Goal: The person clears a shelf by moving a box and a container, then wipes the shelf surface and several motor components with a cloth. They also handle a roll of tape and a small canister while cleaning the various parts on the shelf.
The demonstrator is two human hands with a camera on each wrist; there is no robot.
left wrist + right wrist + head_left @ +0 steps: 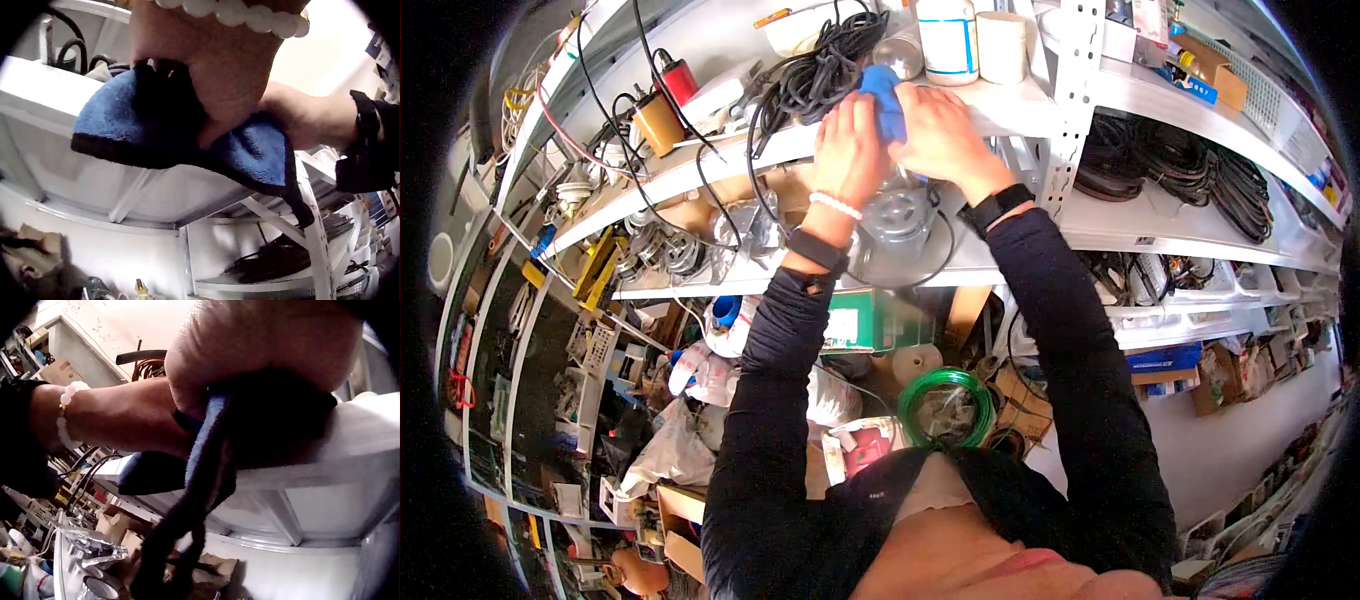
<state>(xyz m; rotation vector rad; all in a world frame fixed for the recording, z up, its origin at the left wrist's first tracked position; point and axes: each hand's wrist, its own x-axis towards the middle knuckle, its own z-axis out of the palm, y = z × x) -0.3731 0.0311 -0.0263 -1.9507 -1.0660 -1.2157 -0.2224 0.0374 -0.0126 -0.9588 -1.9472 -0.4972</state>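
Observation:
A blue cloth (884,102) with black edging is bunched between both hands, over the front edge of the upper white shelf (785,152). My left hand (848,150), with a white bead bracelet above its wrist strap, grips one side of it. In the left wrist view that thumb presses on the cloth (107,112), whose black-edged flap spreads out below the hand. My right hand (945,137) holds the other side close by. A folded strip of the cloth (209,447) dangles beneath the right palm in the right wrist view. The right fingertips are hidden there.
Behind the hands lies a coil of black cable (825,75). A white tub with a blue-edged label (948,45) and a cream cylinder (1002,48) stand to the right. A clear plastic container (895,220) sits on the shelf below. A perforated upright (1072,110) rises at right.

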